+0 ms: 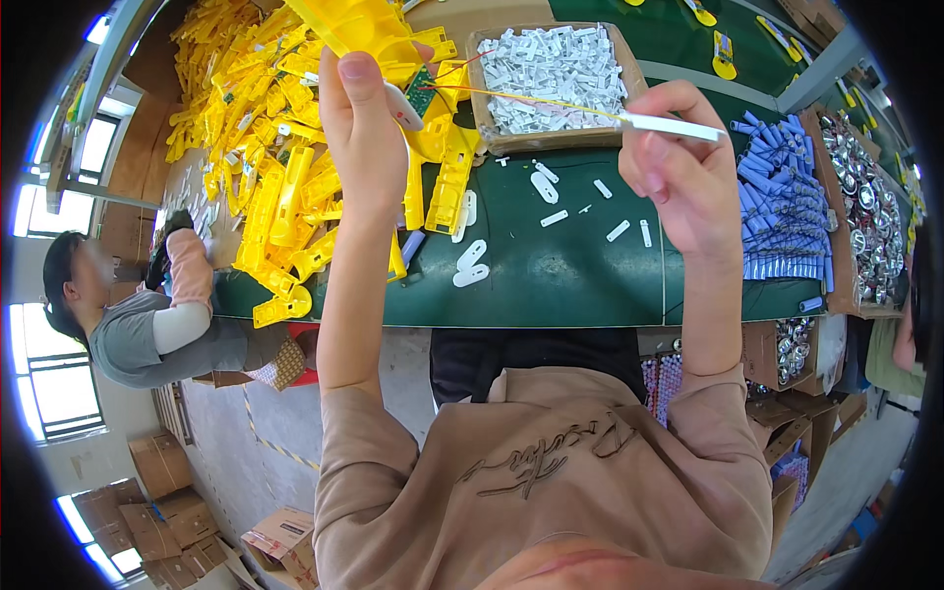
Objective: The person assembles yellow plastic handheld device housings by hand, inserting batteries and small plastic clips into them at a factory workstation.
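Observation:
Raised over the bench, my left hand is closed around a yellow plastic housing. A green circuit board shows at the housing, beside a white rounded part near my thumb. Thin red and yellow wires stretch from the board toward my right hand. Its fingers pinch a slim white strip where the wires end. Some fingertips of my left hand are hidden behind the housing.
Yellow housings pile up on the left. Behind the hands stands a cardboard box of small white parts. Blue wired cylinders and a carton of round metal parts lie right. White pieces dot the green bench. A co-worker sits left.

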Tool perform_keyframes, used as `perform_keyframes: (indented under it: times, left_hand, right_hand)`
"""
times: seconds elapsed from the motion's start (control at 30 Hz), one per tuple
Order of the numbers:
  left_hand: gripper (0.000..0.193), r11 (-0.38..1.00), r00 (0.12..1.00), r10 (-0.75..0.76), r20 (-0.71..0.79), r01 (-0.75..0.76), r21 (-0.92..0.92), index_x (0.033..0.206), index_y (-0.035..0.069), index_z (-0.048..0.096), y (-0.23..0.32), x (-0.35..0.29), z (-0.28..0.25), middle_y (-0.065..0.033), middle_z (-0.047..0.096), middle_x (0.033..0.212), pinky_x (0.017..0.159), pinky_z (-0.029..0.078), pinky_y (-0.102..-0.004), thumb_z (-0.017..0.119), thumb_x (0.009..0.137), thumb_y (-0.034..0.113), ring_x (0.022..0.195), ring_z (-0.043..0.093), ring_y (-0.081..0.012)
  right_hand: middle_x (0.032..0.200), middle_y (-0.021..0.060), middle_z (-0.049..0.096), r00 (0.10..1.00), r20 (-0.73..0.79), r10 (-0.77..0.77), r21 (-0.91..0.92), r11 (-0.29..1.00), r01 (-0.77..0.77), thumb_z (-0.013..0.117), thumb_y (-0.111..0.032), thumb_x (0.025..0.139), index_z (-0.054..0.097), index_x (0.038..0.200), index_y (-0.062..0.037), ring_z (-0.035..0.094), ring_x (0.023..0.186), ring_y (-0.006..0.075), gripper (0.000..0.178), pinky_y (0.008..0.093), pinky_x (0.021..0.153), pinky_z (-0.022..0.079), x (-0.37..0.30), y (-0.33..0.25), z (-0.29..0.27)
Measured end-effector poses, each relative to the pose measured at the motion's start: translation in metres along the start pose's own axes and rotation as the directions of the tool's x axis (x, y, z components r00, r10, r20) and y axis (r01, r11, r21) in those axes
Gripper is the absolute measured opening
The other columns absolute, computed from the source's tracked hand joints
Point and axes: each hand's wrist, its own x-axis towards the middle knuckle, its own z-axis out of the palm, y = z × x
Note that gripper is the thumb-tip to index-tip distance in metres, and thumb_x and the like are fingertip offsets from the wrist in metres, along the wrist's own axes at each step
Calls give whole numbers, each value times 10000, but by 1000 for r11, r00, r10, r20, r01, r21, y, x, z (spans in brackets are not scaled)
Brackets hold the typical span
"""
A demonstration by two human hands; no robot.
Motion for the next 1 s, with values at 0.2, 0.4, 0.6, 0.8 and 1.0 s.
perform_keyframes:
  times: [0.2, 0.4, 0.6, 0.8, 1.0]
  left_hand:
    - [551, 992, 1000, 30, 6, -30, 121, 1122, 27, 477, 7, -16, 12, -92, 640, 955, 478, 370, -165, 289, 958, 518, 703, 577, -82]
    - [517, 992, 993, -109, 42, 111, -67, 1193, 44, 428, 6, -35, 14, -76, 641, 925, 455, 335, -146, 328, 959, 494, 505, 441, -13]
    - [498, 949, 964, -239, 117, 257, -180, 1136, 38, 480, -17, -56, 24, -54, 623, 897, 493, 349, -164, 311, 971, 476, 601, 485, -45]
    - [290, 956, 959, -247, 141, 217, 196, 984, 15, 517, -11, -73, 40, -66, 590, 770, 577, 404, -268, 395, 970, 278, 640, 511, -117]
    - [244, 906, 932, -205, 299, 66, 418, 916, 11, 511, -5, -90, 47, -87, 567, 657, 536, 409, -313, 447, 946, 244, 584, 532, -150]
  right_hand:
    - [879, 51, 560, 962, 117, -248, -80, 963, 258, 590, -84, 848, 535, 1077, -8, 503, 749, 55, 247, 194, 637, 418, 2, 2, -2]
    - [1001, 102, 577, 879, -110, -464, -572, 753, 326, 556, -1, 858, 503, 1117, 24, 548, 880, 151, 266, 292, 792, 452, 1, -10, -20]
    - [930, 65, 569, 959, -72, -274, -18, 962, 273, 475, -117, 936, 480, 1221, 34, 506, 809, 102, 322, 236, 730, 412, 20, 15, 2]
    - [858, -10, 542, 994, -109, 20, -216, 975, -44, 484, -137, 923, 484, 1268, -83, 482, 776, 28, 350, 175, 693, 385, 21, 47, 24]
    - [724, 46, 564, 875, -384, -296, -582, 813, 20, 439, -191, 924, 525, 1063, -67, 514, 623, 123, 205, 292, 560, 390, 18, 76, 15]
